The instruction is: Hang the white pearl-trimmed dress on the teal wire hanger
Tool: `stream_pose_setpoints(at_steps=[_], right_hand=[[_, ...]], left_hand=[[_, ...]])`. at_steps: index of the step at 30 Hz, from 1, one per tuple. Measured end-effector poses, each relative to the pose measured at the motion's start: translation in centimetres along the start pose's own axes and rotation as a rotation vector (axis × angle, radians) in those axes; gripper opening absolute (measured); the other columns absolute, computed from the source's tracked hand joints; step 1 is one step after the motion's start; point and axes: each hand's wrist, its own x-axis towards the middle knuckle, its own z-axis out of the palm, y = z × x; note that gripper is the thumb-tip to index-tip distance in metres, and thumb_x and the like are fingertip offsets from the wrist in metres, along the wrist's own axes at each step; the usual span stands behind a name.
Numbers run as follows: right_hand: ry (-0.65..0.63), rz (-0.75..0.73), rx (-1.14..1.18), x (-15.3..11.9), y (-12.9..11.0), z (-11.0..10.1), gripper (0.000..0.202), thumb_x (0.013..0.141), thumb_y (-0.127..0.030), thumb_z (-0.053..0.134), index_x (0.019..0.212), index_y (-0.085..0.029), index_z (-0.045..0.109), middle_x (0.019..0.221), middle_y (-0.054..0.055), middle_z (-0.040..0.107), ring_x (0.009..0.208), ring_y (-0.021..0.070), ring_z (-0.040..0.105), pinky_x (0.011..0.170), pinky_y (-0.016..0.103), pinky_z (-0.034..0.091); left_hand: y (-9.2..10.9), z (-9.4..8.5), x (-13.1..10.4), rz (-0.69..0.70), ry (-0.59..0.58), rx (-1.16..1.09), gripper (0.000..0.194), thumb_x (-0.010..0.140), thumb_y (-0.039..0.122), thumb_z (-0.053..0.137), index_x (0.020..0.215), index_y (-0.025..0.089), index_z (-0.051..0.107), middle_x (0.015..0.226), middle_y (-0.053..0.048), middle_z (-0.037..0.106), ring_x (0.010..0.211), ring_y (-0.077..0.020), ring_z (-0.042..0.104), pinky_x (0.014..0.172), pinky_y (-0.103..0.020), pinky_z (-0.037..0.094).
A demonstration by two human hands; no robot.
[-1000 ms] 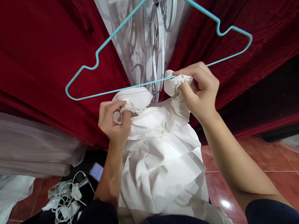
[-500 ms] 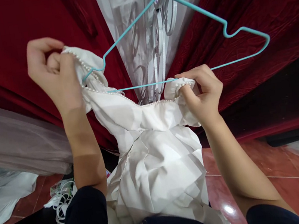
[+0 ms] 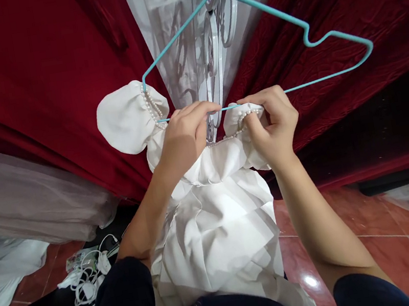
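A white dress (image 3: pixel 209 230) with puffed sleeves and pearl trim along its neckline hangs in front of me. Its left-side sleeve (image 3: pixel 123 119) is looped over one end of a light blue hanger (image 3: pixel 263 8). My right hand (image 3: pixel 275 123) pinches the other sleeve (image 3: pixel 233 120) at its pearl edge, just below the hanger's bottom bar. The hanger's right end sticks out bare beyond that hand. In front of the neckline is my left hand (image 3: pixel 188 132), fingers stretched to the right along the bar and thumb apart; nothing shows between them.
Dark red curtains (image 3: pixel 40 70) hang on both sides of a white ornate metal frame (image 3: pixel 213 58). White cables (image 3: pixel 87 282) lie in a tangle on a black surface at lower left. Sheer pale fabric (image 3: pixel 31 185) hangs at left, above red floor tiles (image 3: pixel 378 218).
My left hand has let go of the left-side sleeve and moved right and down to the middle of the neckline. That sleeve now hangs on the hanger's end. My right hand keeps its pinch.
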Motion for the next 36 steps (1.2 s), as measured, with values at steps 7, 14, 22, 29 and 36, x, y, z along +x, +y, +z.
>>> stream_pose_setpoints(at_steps=[7,14,22,29,36], right_hand=[[0.203,-0.12,-0.207,-1.2,1.3,-3.3,0.04,0.081,-0.014,0.058,0.116,-0.025,0.073,0.117,0.01,0.068,0.114,0.028,0.065,0.095,0.048,0.056],[0.547,0.163,-0.324,4.0,6.1,-10.4,0.024,0.06,0.001,0.062,0.077,-0.015,0.061,0.071,-0.003,0.058,0.058,0.0045,0.045,0.055,0.021,0.028],[0.278,0.146,-0.356,8.9,0.1,-8.0,0.011,0.068,-0.001,0.069,0.076,-0.008,0.073,0.069,0.002,0.068,0.059,0.0049,0.052,0.057,0.022,0.033],[0.166,0.329,-0.431,6.9,-1.3,-9.6,0.016,0.072,-0.007,0.069,0.084,-0.01,0.079,0.076,0.009,0.075,0.058,0.0095,0.058,0.054,0.025,0.035],[-0.104,0.539,-0.555,7.3,-3.4,-11.2,0.014,0.072,-0.011,0.069,0.083,-0.014,0.077,0.064,0.003,0.065,0.053,0.0059,0.05,0.053,0.026,0.033]], left_hand=[[-0.6,0.4,-0.3,-0.024,0.083,-0.087,0.041,0.093,-0.003,0.044,0.103,0.023,0.075,0.099,-0.002,0.074,0.092,-0.0201,0.069,0.091,-0.037,0.055],[-1.0,-1.0,-0.3,-0.094,0.049,-0.174,0.04,0.092,-0.001,0.049,0.104,0.02,0.08,0.102,-0.003,0.075,0.091,-0.0187,0.069,0.081,-0.032,0.054],[-0.7,-1.4,-0.4,-0.081,0.046,-0.207,0.04,0.091,-0.002,0.05,0.103,0.02,0.081,0.101,-0.002,0.076,0.093,-0.0177,0.072,0.083,-0.031,0.054],[-1.4,-0.8,-0.3,-0.063,0.075,-0.174,0.041,0.091,-0.002,0.049,0.105,0.021,0.081,0.097,-0.002,0.074,0.085,-0.017,0.067,0.072,-0.031,0.051],[-1.2,-0.9,-0.5,-0.089,0.096,-0.188,0.04,0.092,-0.001,0.05,0.103,0.021,0.081,0.095,-0.002,0.073,0.084,-0.0172,0.066,0.071,-0.032,0.052]])
